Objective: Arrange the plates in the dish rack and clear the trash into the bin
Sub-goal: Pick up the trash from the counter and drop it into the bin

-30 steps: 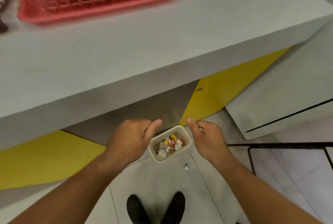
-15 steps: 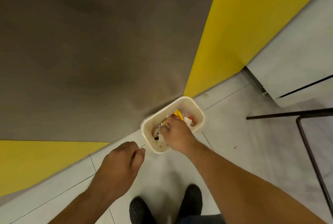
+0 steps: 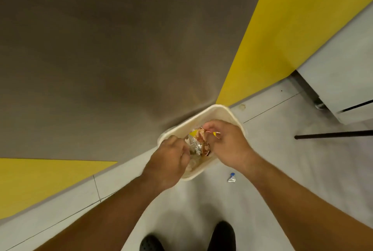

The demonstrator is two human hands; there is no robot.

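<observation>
**Head view: both hands at the bin, pressing trash in**

Head camera looks straight down on the bin [image 3: 220, 111], a cream, round-cornered tub standing on the pale tiled floor [image 3: 282, 149] against the foot of the cabinet, where a brown panel [image 3: 101, 48] meets a yellow door [image 3: 292, 28]. Crumpled trash [image 3: 196, 144], foil and reddish wrappers, fills its mouth.

Both hands are over the opening, close together but not touching. The right hand [image 3: 226, 143] has its fingers curled on a scrap of wrapper at the far side of the heap. The left hand [image 3: 169, 159] is closed in a loose fist at the near rim; whether it holds anything or only presses down cannot be told from here.

One small piece, a clear scrap with a blue end [image 3: 231, 178], lies on the floor just beside the bin, on the person's right, apart from both hands. A dark bar [image 3: 333, 134] of some frame crosses the floor farther right. Two shoes [image 3: 222, 236] show at the bottom edge.

The step in hand looks like the trash clearing, with the last wrappers being let go or pushed into the bin. No plates or rack are in view, so that part cannot be judged. The next move probably calls for releasing the wrapper well inside the rim, then reaching right for the stray scrap, a thin, light thing needing a fingertip pinch off the tile.
</observation>
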